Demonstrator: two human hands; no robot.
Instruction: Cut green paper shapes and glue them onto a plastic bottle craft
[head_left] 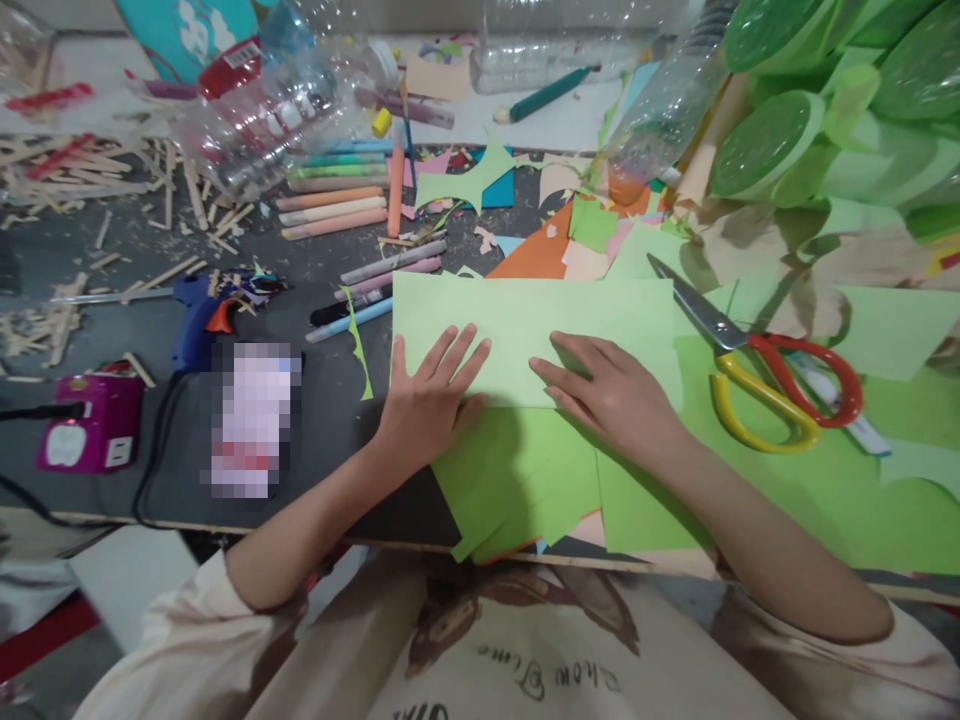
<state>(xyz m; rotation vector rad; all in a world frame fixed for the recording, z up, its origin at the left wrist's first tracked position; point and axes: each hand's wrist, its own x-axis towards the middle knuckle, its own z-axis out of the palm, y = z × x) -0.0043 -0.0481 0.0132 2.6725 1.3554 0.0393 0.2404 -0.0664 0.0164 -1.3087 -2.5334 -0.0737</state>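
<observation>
The fingers of the left hand (424, 405) are spread apart and pressed flat, gripping nothing, on the left part of a pale green paper strip (517, 310), the little finger close to its left edge. The fingers of the right hand (619, 395) rest on the right part of the same strip, slightly apart and pointing toward the left hand, with a bare stretch of paper between the two. The strip lies flat, crosswise in front of the person, over brighter green sheets (487, 480) that reach toward the near edge of the dark desk (326, 390). Just right of the strip, scissors (729, 338) with one red and one yellow handle lie on green paper, blades pointing away and to the left. Beyond the strip are an orange paper piece (536, 245), a pale green cutout (461, 185) and a row of coloured markers (337, 205). Left of the hands lie a phone (251, 425), its screen blurred, a blue glue gun (193, 320) and a purple box (94, 425) with a black cable plugged into it. Farther out, thin wooden sticks (75, 165) are scattered at the far left, a clear plastic bottle (262, 125) lies beside them, and green cup-like pieces (769, 145) are heaped at the far right.
</observation>
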